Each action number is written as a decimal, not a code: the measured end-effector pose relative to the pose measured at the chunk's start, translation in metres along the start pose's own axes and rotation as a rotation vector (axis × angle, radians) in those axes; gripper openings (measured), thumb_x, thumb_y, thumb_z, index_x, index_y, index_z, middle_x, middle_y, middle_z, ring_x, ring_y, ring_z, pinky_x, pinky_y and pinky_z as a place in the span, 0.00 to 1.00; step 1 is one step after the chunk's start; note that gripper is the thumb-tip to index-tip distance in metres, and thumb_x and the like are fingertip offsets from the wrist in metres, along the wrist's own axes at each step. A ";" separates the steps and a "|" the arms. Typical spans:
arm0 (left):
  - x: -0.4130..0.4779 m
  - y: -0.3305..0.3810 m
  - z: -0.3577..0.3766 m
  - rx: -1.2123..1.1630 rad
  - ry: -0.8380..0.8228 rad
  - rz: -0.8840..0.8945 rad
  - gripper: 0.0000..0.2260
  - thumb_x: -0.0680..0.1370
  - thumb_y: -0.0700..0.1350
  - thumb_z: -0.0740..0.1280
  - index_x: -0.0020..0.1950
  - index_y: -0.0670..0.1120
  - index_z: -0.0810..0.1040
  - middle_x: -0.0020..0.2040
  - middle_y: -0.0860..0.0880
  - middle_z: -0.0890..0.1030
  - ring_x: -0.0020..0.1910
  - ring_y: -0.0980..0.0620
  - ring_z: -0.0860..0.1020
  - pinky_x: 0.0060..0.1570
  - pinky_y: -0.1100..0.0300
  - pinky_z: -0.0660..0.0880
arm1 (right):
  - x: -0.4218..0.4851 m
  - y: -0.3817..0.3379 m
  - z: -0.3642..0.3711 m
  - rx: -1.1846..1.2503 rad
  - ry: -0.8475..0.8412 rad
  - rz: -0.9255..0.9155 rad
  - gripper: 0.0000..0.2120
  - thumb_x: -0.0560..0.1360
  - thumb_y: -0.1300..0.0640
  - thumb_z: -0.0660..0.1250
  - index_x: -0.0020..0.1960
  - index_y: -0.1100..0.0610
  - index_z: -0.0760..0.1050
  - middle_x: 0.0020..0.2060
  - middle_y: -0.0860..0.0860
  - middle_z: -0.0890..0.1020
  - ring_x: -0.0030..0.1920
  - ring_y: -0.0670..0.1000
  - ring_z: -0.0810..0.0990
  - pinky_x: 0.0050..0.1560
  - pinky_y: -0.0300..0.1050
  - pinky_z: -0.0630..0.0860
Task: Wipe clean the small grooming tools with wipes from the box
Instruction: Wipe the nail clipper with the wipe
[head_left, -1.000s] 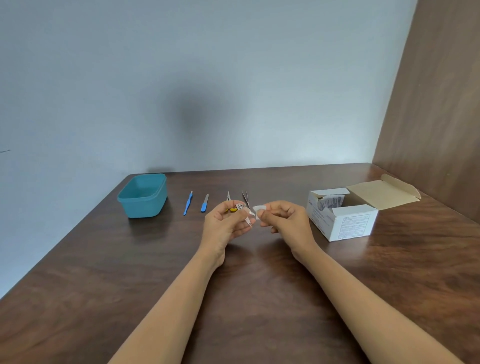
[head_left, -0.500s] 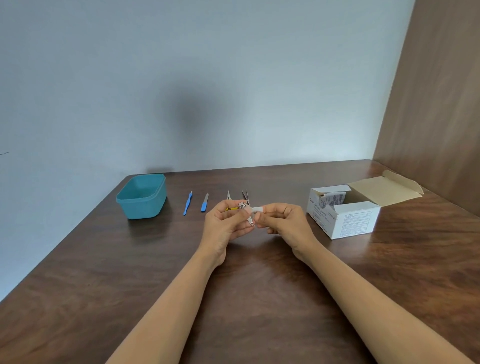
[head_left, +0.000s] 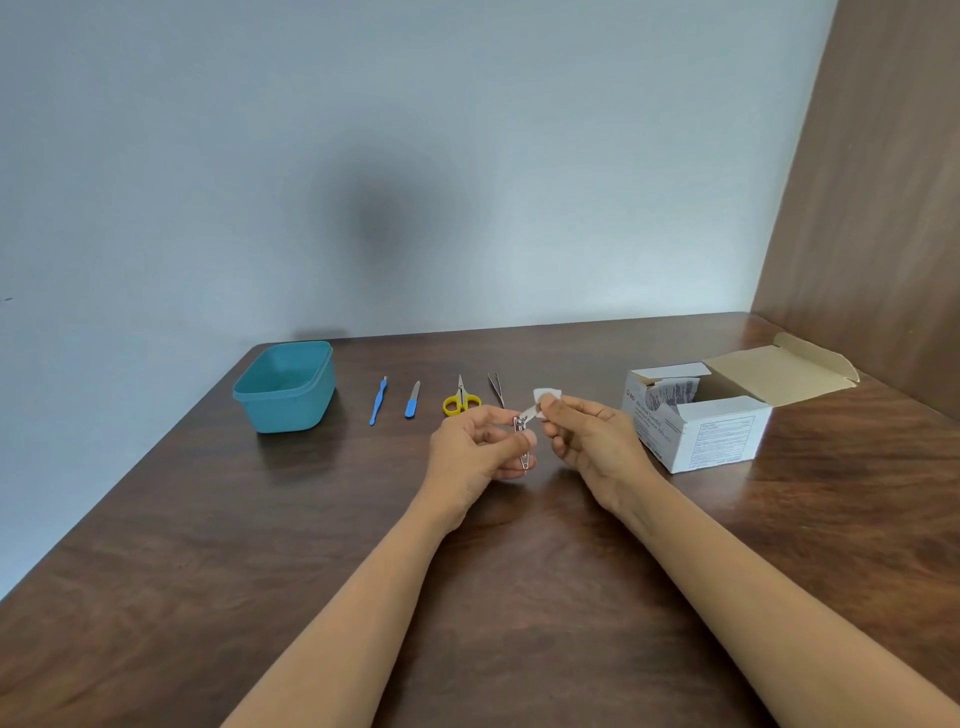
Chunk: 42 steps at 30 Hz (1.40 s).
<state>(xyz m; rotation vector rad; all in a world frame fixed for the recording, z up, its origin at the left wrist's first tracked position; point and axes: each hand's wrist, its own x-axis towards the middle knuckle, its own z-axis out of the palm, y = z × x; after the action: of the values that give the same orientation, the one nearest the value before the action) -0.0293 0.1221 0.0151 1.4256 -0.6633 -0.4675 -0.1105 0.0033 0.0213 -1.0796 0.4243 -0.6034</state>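
Steel clipper (head_left: 522, 439) gripped by left hand (head_left: 475, 449), wipe (head_left: 546, 399) pinched by right hand (head_left: 597, 441); scissors (head_left: 461, 402), tweezers (head_left: 496, 389), file (head_left: 412, 405), pusher (head_left: 378, 402) seemingly unwiped.

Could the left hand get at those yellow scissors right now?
Probably yes: the yellow scissors lie just beyond the left hand, with nothing between them, but that hand already grips the nail clipper.
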 end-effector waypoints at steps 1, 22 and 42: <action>0.000 0.000 0.000 0.007 0.017 0.007 0.11 0.72 0.35 0.74 0.52 0.40 0.79 0.34 0.44 0.81 0.34 0.47 0.83 0.38 0.55 0.82 | -0.001 0.000 0.001 -0.006 -0.009 0.018 0.04 0.72 0.62 0.71 0.45 0.61 0.81 0.30 0.49 0.82 0.29 0.42 0.77 0.30 0.32 0.73; 0.001 -0.004 0.000 0.261 0.110 0.156 0.07 0.70 0.38 0.74 0.46 0.43 0.80 0.31 0.50 0.81 0.33 0.48 0.84 0.38 0.55 0.82 | 0.000 0.010 0.004 -0.090 -0.035 -0.069 0.04 0.69 0.64 0.74 0.43 0.62 0.80 0.33 0.50 0.81 0.32 0.43 0.75 0.32 0.32 0.70; -0.001 -0.003 0.004 0.448 0.028 0.256 0.03 0.73 0.41 0.72 0.45 0.43 0.84 0.32 0.50 0.83 0.31 0.59 0.81 0.37 0.66 0.78 | 0.004 0.020 0.002 -0.178 -0.084 -0.233 0.03 0.72 0.65 0.70 0.40 0.63 0.80 0.33 0.57 0.75 0.31 0.46 0.68 0.36 0.39 0.66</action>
<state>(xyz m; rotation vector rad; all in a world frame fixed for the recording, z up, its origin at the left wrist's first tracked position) -0.0329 0.1196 0.0120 1.7306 -0.9540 -0.0967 -0.1010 0.0085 0.0040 -1.3309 0.2847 -0.7328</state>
